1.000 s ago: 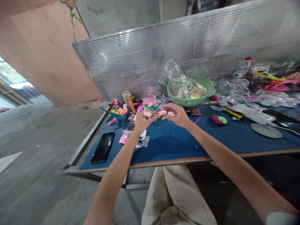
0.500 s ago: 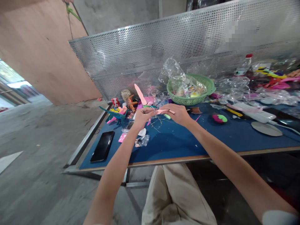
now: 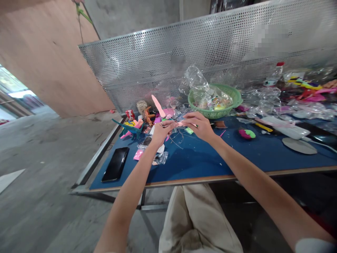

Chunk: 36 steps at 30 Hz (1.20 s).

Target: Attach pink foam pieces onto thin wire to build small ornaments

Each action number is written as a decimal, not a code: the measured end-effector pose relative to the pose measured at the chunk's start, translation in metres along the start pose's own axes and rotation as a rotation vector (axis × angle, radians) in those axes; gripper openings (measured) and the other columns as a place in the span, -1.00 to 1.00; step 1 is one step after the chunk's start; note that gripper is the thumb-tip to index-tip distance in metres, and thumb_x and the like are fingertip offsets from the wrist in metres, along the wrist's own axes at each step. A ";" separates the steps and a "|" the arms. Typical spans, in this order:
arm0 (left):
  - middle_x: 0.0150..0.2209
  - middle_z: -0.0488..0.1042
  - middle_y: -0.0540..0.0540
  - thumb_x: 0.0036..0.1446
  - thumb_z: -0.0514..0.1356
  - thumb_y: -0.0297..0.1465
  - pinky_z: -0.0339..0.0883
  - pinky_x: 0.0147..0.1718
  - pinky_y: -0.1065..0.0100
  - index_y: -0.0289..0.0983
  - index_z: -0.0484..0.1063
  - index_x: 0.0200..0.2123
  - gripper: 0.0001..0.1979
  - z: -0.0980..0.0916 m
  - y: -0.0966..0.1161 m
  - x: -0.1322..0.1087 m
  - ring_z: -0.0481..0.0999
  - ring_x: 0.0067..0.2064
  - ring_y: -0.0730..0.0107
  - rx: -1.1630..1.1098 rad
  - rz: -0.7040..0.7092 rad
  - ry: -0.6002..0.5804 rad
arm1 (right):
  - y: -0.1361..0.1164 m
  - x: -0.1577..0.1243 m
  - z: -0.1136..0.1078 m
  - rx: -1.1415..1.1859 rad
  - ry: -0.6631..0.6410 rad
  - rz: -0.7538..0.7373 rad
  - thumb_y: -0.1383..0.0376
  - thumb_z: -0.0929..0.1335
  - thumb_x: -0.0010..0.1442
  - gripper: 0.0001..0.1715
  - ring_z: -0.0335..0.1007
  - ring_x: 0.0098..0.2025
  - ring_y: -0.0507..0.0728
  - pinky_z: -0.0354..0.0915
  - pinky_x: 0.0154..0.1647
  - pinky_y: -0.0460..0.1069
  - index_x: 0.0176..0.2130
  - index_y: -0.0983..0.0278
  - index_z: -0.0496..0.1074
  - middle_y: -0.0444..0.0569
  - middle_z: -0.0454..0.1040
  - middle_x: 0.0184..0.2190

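Above the blue table (image 3: 195, 158), my left hand (image 3: 161, 133) and my right hand (image 3: 200, 127) pinch a thin pink strip of what looks like soft modelling clay (image 3: 181, 123) between them. Fingers cover much of the strip. Behind my left hand, a long pink blade-shaped piece (image 3: 158, 106) rises at a tilt. Thin wires (image 3: 177, 140) spread on the table below the hands. A small light-green piece (image 3: 189, 130) lies just under my right hand. To the left sits a teal piece (image 3: 131, 130) with yellow and pink bits in it.
A black phone (image 3: 116, 164) lies at the table's left. Small plastic bags (image 3: 161, 158) are near my left forearm. A green basket (image 3: 210, 114) with clear wrapping stands behind. Rightward are a magenta-and-green lump (image 3: 246, 133), a yellow cutter (image 3: 264, 127), a grey disc (image 3: 299, 145) and a bottle (image 3: 273, 75).
My right fingers have lifted and shifted their grip on the pink strip. My left fingers have moved in closer to the right ones, and less of the strip shows.
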<state>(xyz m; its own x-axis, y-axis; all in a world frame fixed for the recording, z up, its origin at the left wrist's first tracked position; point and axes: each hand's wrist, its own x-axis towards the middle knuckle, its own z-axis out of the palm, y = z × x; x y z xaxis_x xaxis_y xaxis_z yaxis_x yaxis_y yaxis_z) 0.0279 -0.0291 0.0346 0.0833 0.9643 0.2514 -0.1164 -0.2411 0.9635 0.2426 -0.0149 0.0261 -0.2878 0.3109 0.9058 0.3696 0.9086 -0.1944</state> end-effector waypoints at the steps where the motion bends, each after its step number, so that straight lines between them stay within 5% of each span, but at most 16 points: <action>1: -0.56 0.46 0.02 -0.19 0.57 -0.16 0.09 -0.60 0.50 -0.34 0.68 -0.28 -0.55 0.001 0.001 -0.001 0.28 -0.57 0.61 0.008 -0.001 -0.014 | -0.001 0.000 0.001 0.024 -0.006 -0.013 0.20 0.39 0.41 -0.81 0.57 0.00 0.17 0.51 0.09 0.15 -0.06 0.02 0.64 -0.08 0.64 -0.04; 6: -0.57 0.46 0.05 -0.14 0.56 -0.12 0.00 -0.65 0.49 -0.30 0.68 -0.08 -0.43 -0.001 0.002 -0.005 0.18 -0.63 0.65 0.052 -0.020 -0.153 | -0.005 0.002 0.007 0.104 -0.005 -0.052 0.20 0.41 0.40 -0.82 0.59 -0.05 0.16 0.48 0.08 0.13 -0.08 0.01 0.65 -0.13 0.69 -0.15; 10: -0.47 0.54 -0.02 -0.19 0.58 -0.14 -0.07 -0.65 0.48 -0.30 0.70 -0.12 -0.45 -0.003 0.001 -0.005 0.18 -0.61 0.67 0.069 -0.023 -0.166 | -0.008 0.001 0.007 0.119 -0.063 -0.050 0.17 0.40 0.41 -0.78 0.60 -0.06 0.15 0.50 0.03 0.10 0.00 0.02 0.64 -0.12 0.69 -0.14; 14: -0.59 0.40 0.05 -0.21 0.58 -0.18 -0.13 -0.65 0.46 -0.32 0.71 -0.19 -0.50 -0.003 0.002 -0.004 0.10 -0.63 0.69 0.065 -0.050 -0.155 | -0.009 0.001 0.005 0.145 -0.079 -0.112 0.15 0.40 0.41 -0.81 0.62 -0.09 0.13 0.52 0.02 0.09 -0.12 0.06 0.65 -0.12 0.69 -0.19; 16: -0.61 0.36 0.07 -0.21 0.59 -0.20 -0.14 -0.65 0.47 -0.33 0.70 -0.26 -0.56 -0.004 0.002 -0.002 0.08 -0.64 0.71 0.012 -0.038 -0.134 | -0.002 0.002 0.003 0.121 0.054 0.000 0.09 0.38 0.42 -0.77 0.62 -0.16 0.12 0.53 -0.06 0.07 -0.17 0.08 0.64 -0.11 0.67 -0.25; 19: -0.60 0.34 0.09 -0.25 0.59 -0.26 -0.15 -0.68 0.51 -0.33 0.68 -0.33 -0.61 -0.008 0.003 0.003 0.05 -0.65 0.75 -0.151 -0.032 -0.049 | 0.022 0.001 -0.005 0.065 0.519 0.325 -0.05 0.23 0.49 -0.55 0.54 -0.36 0.09 0.49 -0.26 0.05 -0.07 0.14 0.55 -0.05 0.59 -0.32; 21: -0.64 0.24 0.16 -0.26 0.59 -0.29 -0.18 -0.70 0.54 -0.31 0.68 -0.31 -0.61 -0.012 0.005 0.007 0.01 -0.66 0.76 -0.270 -0.045 0.007 | 0.043 -0.002 -0.013 0.020 0.615 0.443 -0.11 0.10 0.51 -0.41 0.49 -0.39 0.10 0.47 -0.27 0.07 -0.01 0.16 0.50 -0.03 0.54 -0.36; 25: -0.67 0.15 0.20 -0.22 0.59 -0.35 -0.18 -0.72 0.58 -0.28 0.66 -0.32 -0.66 -0.019 0.005 0.012 -0.02 -0.68 0.76 -0.410 -0.048 0.026 | 0.071 -0.012 -0.023 -0.114 0.302 0.463 -0.11 0.25 0.43 -0.51 0.50 -0.26 0.18 0.45 -0.11 0.15 -0.18 0.20 0.47 0.03 0.55 -0.30; 30: -0.62 0.25 0.17 -0.10 0.54 -0.43 -0.14 -0.72 0.59 -0.28 0.62 -0.34 -0.77 -0.021 0.002 0.013 0.02 -0.67 0.77 -0.429 -0.045 0.049 | 0.079 -0.021 -0.016 -0.100 -0.207 0.475 0.13 0.28 0.42 -0.68 0.54 -0.22 0.21 0.44 -0.09 0.12 -0.11 0.27 0.52 0.08 0.63 -0.27; 36: -0.63 0.26 0.17 -0.17 0.57 -0.44 -0.16 -0.73 0.59 -0.32 0.60 -0.36 -0.72 -0.018 0.003 0.010 0.01 -0.68 0.78 -0.413 -0.084 0.029 | 0.089 -0.028 -0.003 -0.169 -0.459 0.347 0.24 0.23 0.41 -0.60 0.55 0.05 0.27 0.44 0.14 0.19 -0.02 0.24 0.62 0.11 0.65 -0.02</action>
<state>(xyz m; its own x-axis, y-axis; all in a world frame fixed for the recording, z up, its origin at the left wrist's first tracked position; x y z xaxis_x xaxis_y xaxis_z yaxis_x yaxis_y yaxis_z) 0.0105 -0.0177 0.0383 0.0827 0.9828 0.1648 -0.4975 -0.1026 0.8614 0.2861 0.0560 -0.0152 -0.4632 0.7045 0.5377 0.6347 0.6871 -0.3536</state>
